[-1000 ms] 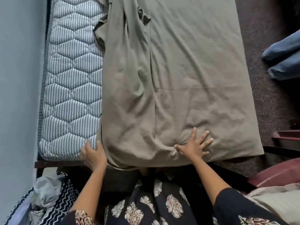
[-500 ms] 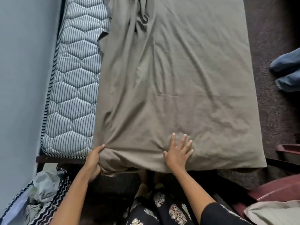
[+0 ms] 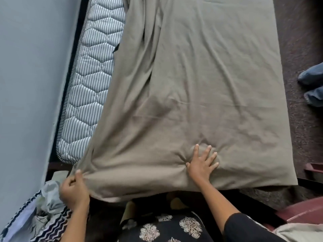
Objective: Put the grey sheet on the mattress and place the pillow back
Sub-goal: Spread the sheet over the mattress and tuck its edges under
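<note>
The grey sheet lies over most of the striped quilted mattress, whose left strip is still bare. My left hand grips the sheet's near left corner, off the mattress's near left corner. My right hand presses flat on the sheet with fingers spread, near the mattress's front edge. A fold of sheet runs lengthwise left of the middle. No pillow can be told apart in view.
A pale wall runs close along the mattress's left side. A heap of patterned cloth lies at the lower left. Dark carpet, blue cloth and a maroon object are at the right.
My left hand has taken hold of the sheet's near left corner and drawn it leftward and toward me, covering more mattress. My right hand shifted slightly left, still pressing the sheet.
</note>
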The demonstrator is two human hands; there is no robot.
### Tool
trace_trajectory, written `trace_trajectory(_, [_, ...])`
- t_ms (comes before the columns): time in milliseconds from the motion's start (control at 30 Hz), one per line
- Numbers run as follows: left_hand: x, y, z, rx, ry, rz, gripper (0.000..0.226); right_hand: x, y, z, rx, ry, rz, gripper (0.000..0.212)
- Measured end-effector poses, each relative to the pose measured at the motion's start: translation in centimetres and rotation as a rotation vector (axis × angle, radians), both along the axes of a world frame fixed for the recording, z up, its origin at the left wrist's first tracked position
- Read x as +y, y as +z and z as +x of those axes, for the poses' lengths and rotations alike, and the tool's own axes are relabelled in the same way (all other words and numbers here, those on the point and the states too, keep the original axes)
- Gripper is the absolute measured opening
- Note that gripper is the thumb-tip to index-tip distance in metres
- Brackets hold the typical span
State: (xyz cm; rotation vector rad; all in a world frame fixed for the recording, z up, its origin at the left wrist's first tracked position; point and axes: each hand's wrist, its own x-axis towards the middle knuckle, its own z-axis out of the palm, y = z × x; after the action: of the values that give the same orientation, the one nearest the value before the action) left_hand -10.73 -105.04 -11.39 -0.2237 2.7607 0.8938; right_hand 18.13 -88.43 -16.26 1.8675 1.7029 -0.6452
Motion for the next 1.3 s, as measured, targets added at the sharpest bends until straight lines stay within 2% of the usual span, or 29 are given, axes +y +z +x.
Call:
trace_trajectory(67, [-2.4, -1.9, -1.0, -0.063, -0.015, -0.110, 0.034, 0.1, 0.1, -0.2, -0.015, -0.022, -0.011, 0.084])
trace_trajectory(133, [-5.6, -5.2, -3.0, -0.274, -0.028, -0.199, 0.038, 0.5, 0.4, -0.8, -0.004, -0.072, -0.031, 0.081])
trace_trajectory(200, [-5.8, -5.8, -3.7, -0.440, 0.114, -0.244, 0.053, 0.8, 0.9, -1.7, 0.016, -0.162, -0.025, 0.080])
trace_trajectory(233, [-5.2, -5.2, -3.6, -0.438, 0.149, -0.248, 0.056, 0.8, 1.1, -2.3, 0.018, -0.185, -0.005, 0.081])
trace_trajectory(267, [-4.2, -4.5, -3.7, -0.399, 0.116, -0.268, 0.056, 0.6, 1.3, -2.9, 0.013, -0.175, 0.023, 0.081])
trace_trajectory(367, [0.0, -1.7, -4.8, -0.136, -0.185, -0.228, 0.043, -1.0, 2.1, -5.6, 0.027, -0.053, 0.125, 0.078])
trace_trajectory(433, [2.5, -2.0, -6.2, 0.021, -0.328, -0.152, 0.035, -2.1, 2.5, -7.9, 0.075, -0.035, 0.199, 0.066])
trace_trajectory(500, [5.1, -2.5, -8.0, 0.052, -0.410, -0.080, 0.035, -2.8, 2.8, -10.3, 0.167, -0.082, 0.220, 0.049])
trace_trajectory(633, [10.3, -2.8, -9.6, -0.298, -0.589, 0.029, 0.030, -3.5, 2.5, -14.2, 0.374, -0.220, 0.084, 0.035])
trace_trajectory(767, [11.9, -1.9, -8.3, -0.927, -0.504, 0.227, 0.015, -3.2, 2.1, -16.0, 0.506, -0.321, -0.006, 0.026])
trace_trajectory(867, [12.3, -0.9, -6.4, -1.175, -0.544, 0.251, 0.012, -3.5, 2.0, -17.7, 0.635, -0.309, -0.135, 0.035])
trace_trajectory(967, [12.6, -0.6, -6.0, -1.299, -0.593, 0.230, 0.014, -4.3, 1.4, -18.8, 0.665, -0.269, -0.174, 0.055])
trace_trajectory(1133, [11.8, -0.5, -7.8, -1.348, -0.709, 0.215, 0.014, -4.8, -0.6, -18.6, 0.656, -0.500, -0.127, 0.036])
trace_trajectory(1200, [10.9, -0.2, -8.8, -1.346, -0.651, 0.295, 0.018, -4.7, -0.7, -18.9, 0.625, -0.524, -0.122, 0.029])
trace_trajectory(1300, [8.8, 0.5, -11.0, -1.356, -0.449, 0.501, 0.028, -4.6, -0.1, -19.8, 0.576, -0.511, -0.098, 0.029])
